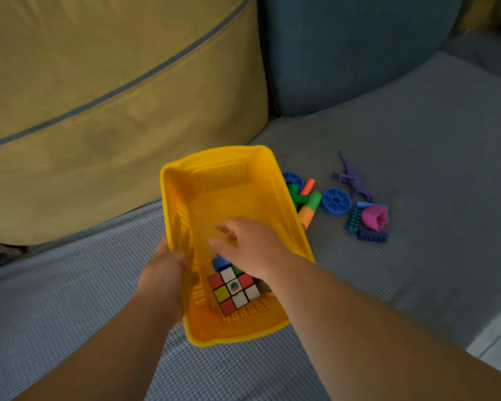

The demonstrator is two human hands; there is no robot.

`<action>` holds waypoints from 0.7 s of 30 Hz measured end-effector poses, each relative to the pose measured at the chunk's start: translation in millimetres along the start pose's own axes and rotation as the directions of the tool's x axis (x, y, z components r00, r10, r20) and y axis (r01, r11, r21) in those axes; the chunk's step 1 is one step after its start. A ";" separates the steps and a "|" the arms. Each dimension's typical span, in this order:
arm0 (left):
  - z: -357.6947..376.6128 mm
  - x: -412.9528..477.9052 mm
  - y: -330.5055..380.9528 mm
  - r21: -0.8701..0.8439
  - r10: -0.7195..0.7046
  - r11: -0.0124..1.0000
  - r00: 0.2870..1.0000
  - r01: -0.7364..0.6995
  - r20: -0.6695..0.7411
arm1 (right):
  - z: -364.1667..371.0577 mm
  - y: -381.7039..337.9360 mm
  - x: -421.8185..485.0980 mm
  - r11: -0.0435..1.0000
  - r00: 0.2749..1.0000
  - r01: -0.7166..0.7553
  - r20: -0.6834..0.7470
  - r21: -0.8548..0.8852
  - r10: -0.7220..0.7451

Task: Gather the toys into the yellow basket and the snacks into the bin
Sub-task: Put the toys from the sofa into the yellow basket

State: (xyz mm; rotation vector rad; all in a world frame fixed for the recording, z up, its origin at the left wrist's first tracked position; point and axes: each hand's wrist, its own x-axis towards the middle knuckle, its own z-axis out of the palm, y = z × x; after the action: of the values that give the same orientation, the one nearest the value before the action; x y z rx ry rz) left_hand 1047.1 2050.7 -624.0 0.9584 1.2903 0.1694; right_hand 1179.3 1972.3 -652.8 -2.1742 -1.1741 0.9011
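Note:
A yellow basket (214,180) rests on the grey sofa seat, tilted. My left hand (164,273) grips its left rim. My right hand (252,244) hovers inside the basket, fingers spread and holding nothing. Below that hand, inside the basket, lie a puzzle cube (233,289) and a blue piece (220,261). To the right of the basket, loose toys lie on the seat: green and orange tubes (308,202), two blue wheels (336,201), a purple dinosaur (353,178), a pink piece (376,217) and blue bricks (372,235).
A large yellow cushion (99,96) leans behind the basket on the left. A blue-grey back cushion (353,47) stands at the back right. The sofa seat (417,140) stretches right to its edge, with pale floor (498,337) beyond.

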 end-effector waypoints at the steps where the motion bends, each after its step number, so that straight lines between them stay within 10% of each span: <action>1: -1.4 1.0 1.9 -0.001 -0.001 1.000 1.000 0.001 -0.015 | -9.5 -1.3 2.4 0.999 0.984 0.053 -0.173 0.011 -0.050; 5: 2.4 1.0 7.5 0.017 0.035 0.999 0.997 -0.034 -0.067 | -52.2 32.4 27.1 0.999 0.749 -0.006 -0.661 0.050 0.038; 11: 19.4 2.9 12.6 0.013 0.025 1.000 0.991 -0.023 -0.131 | -66.0 112.1 39.0 0.765 0.700 -0.595 -0.310 0.246 0.644; 21: 34.0 17.0 10.4 -0.021 0.024 0.999 0.997 -0.025 -0.068 | -54.0 132.8 47.2 0.676 0.689 -0.624 -0.131 0.392 0.712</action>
State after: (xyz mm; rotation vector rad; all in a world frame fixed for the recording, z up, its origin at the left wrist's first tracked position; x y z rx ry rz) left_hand 1086.0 2050.2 -630.6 0.9566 1.3362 0.2361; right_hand 1308.5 1940.2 -724.0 -2.3646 -0.0200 0.9377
